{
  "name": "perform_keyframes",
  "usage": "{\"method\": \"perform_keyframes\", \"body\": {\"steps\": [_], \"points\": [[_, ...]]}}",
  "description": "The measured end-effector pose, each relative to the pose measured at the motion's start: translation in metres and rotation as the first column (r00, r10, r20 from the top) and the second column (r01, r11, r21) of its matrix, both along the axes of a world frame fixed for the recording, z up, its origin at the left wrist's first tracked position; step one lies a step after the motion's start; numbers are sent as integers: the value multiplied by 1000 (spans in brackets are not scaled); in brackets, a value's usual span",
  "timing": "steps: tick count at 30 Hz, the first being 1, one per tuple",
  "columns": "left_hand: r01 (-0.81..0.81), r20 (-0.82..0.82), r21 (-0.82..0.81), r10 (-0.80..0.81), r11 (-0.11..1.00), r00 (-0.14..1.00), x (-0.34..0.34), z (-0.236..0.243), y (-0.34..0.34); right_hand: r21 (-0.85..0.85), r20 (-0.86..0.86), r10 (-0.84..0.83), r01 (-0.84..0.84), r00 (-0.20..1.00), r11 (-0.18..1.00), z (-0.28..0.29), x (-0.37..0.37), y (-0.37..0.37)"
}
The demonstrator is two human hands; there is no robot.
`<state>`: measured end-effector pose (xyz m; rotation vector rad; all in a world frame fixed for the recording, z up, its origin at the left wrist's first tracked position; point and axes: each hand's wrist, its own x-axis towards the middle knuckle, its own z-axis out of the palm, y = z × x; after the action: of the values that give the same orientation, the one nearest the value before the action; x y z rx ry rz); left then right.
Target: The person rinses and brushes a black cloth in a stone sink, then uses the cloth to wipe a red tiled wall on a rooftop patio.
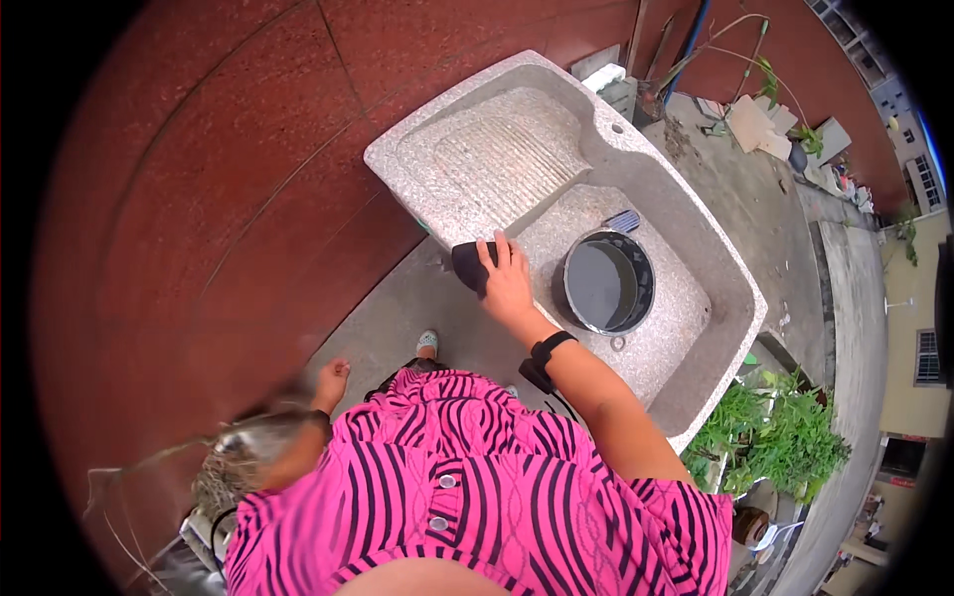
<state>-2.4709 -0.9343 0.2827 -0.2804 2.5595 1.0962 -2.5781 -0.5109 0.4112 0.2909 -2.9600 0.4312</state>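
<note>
My right hand is closed over a black rounded object at the near left rim of a speckled stone laundry sink. The object's exact kind does not show. In the sink's basin stands a dark bucket holding greyish water, to the right of that hand. Against the bucket's far side lies a blue brush-like thing, partly hidden. My left hand hangs low at my left side, away from the sink, with curled fingers and nothing seen in them.
A ridged washboard slope fills the sink's far left part. The red wall rises at the left. Green plants grow beyond the sink's right corner. Broken slabs lie at the far right, and dry twigs stand at the lower left.
</note>
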Motion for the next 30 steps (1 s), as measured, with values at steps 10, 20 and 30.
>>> {"method": "perform_keyframes", "body": {"steps": [10, 20, 30], "points": [[57, 50, -115, -52, 992, 997, -33, 23, -97, 52, 259, -274, 269, 926, 962, 2, -206, -96], [98, -24, 219, -95, 971, 995, -179, 52, 2, 144, 205, -332, 307, 921, 941, 14, -111, -10], [116, -498, 116, -43, 987, 866, -344, 133, 142, -237, -2, 251, -245, 968, 940, 29, -222, -109]]}}
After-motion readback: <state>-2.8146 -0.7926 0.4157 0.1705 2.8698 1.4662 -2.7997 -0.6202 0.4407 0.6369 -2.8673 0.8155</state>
